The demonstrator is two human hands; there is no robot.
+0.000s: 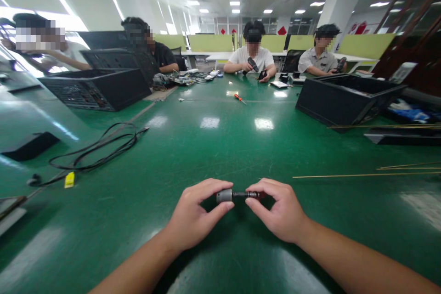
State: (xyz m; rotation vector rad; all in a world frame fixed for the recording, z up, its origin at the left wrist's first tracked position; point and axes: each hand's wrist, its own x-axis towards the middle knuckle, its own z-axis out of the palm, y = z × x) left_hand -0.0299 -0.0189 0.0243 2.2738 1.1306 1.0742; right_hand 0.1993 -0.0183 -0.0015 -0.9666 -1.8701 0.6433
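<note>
Between my two hands is a short metal tool piece that looks like a socket on a thin shaft. My left hand [200, 213] pinches its wide grey cylinder [224, 195] between thumb and fingers. A narrow dark shaft [239, 195] runs from the cylinder to the right, lying level. My right hand [279, 209] pinches the far end of this shaft, where something dark red shows partly behind the fingers. Whether the parts are joined or only pushed together, I cannot tell. The piece is held low over the green table [220, 147].
An orange-handled screwdriver [237, 97] lies ahead. Left are a coiled black cable [99, 149] with a yellow tag [69, 179] and a black computer case [103, 89]. On the right are another black case [344, 101] and thin brass-coloured rods [344, 175]. Several people sit around the table.
</note>
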